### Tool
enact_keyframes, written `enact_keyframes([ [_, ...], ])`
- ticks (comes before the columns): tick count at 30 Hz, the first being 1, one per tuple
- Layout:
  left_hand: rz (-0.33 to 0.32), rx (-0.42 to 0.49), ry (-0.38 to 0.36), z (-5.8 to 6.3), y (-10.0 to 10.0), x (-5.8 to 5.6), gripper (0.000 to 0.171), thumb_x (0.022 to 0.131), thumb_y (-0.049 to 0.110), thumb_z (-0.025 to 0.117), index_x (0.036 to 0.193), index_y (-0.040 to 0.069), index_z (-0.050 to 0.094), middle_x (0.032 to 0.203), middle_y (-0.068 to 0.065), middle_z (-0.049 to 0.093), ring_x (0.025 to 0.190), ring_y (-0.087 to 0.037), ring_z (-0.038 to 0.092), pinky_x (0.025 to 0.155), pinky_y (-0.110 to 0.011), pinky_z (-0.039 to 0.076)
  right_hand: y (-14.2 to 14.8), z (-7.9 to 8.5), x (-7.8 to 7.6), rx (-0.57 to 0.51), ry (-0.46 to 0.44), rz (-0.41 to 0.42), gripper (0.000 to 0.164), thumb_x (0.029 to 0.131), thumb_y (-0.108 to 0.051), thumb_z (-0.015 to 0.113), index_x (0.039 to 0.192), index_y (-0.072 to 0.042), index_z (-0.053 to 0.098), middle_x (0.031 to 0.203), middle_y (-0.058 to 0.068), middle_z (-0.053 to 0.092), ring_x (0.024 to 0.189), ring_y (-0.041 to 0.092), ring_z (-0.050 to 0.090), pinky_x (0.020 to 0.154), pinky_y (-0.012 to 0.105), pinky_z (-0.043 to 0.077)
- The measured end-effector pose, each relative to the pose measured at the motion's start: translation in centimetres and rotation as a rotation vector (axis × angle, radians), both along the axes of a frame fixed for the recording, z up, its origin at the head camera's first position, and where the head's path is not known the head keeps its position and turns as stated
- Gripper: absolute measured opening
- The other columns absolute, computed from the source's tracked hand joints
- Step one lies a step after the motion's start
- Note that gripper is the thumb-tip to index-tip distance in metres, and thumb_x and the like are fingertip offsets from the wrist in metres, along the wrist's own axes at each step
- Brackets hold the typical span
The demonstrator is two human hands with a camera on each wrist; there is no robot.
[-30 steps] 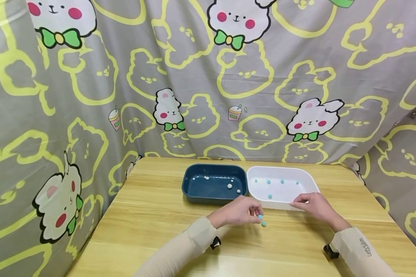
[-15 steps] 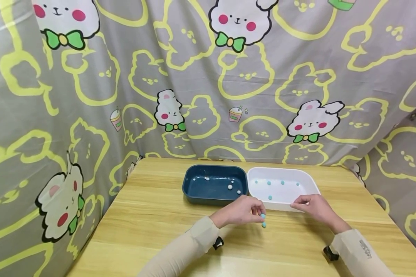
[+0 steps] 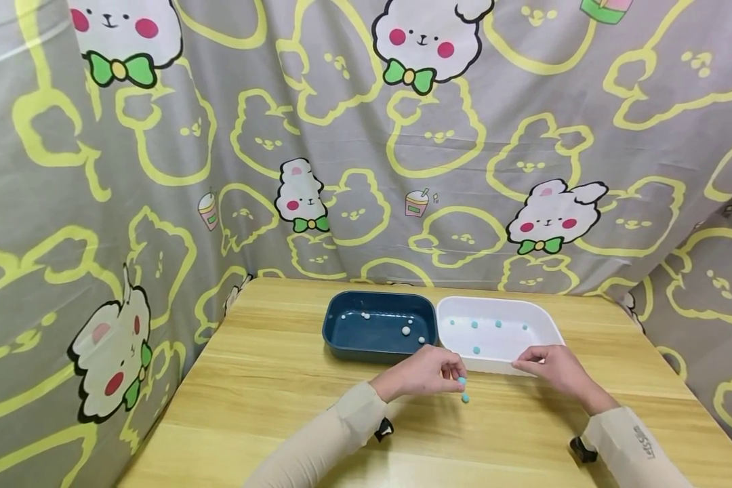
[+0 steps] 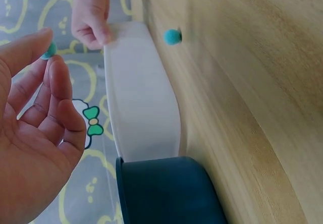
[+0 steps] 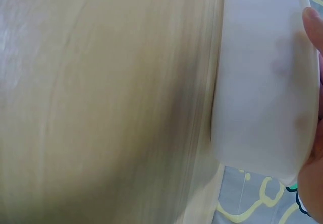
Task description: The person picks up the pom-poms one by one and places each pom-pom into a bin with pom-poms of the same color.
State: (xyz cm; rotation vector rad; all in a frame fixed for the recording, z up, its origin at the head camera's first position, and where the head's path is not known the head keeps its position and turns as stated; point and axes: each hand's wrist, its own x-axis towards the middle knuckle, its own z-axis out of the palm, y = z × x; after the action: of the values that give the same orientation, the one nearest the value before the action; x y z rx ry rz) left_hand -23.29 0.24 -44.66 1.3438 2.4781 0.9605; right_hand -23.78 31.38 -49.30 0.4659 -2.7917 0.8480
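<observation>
My left hand (image 3: 425, 371) pinches a small turquoise ball (image 4: 49, 51) between thumb and fingertip, raised over the table in front of the trays. A second turquoise ball (image 3: 465, 398) lies on the wood just below it; the left wrist view shows this loose ball (image 4: 172, 37) apart from the hand. At the front right corner of the white tray (image 3: 494, 364), my right hand (image 3: 554, 369) grips the rim, thumb on the outer wall in the right wrist view. Inside that tray sit several turquoise balls, one of them (image 3: 476, 350) near the front wall.
A dark blue tray (image 3: 366, 353) stands against the white one's left side, with several white balls, the largest white ball (image 3: 405, 331) toward its right. Both rest on a wooden table (image 3: 250, 379). A patterned curtain (image 3: 354, 135) hangs behind and on both sides.
The left hand shifted slightly right early on, keeping its pinched ball close above the loose one. The right hand stays at the white tray's rim. The whole view has shifted slightly.
</observation>
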Motion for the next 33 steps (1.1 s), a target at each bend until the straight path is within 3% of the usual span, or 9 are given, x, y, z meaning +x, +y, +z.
enact_keyframes([
  [20,0.033,0.005,-0.031,-0.6,0.7,0.3,0.005,0.088,0.02,0.069,0.09,0.016,0.068,0.076,0.017,0.058,0.071,0.007,0.052,0.066,-0.009,0.043,-0.1,0.0,0.3,0.008,0.019,-0.004,0.013,0.081,-0.034,0.074,0.072,-0.026,0.072,0.071,-0.02,0.063,0.071,0.001,0.056,0.068,0.028,0.046],
  [33,0.048,0.012,-0.047,-0.1,1.2,-0.1,0.005,0.089,0.022,0.068,0.09,0.017,0.067,0.077,0.017,0.057,0.072,0.006,0.052,0.066,-0.01,0.043,-0.1,0.2,0.0,0.008,-0.012,-0.01,0.014,0.082,-0.036,0.073,0.072,-0.027,0.071,0.073,-0.018,0.063,0.072,0.003,0.055,0.067,0.028,0.045],
])
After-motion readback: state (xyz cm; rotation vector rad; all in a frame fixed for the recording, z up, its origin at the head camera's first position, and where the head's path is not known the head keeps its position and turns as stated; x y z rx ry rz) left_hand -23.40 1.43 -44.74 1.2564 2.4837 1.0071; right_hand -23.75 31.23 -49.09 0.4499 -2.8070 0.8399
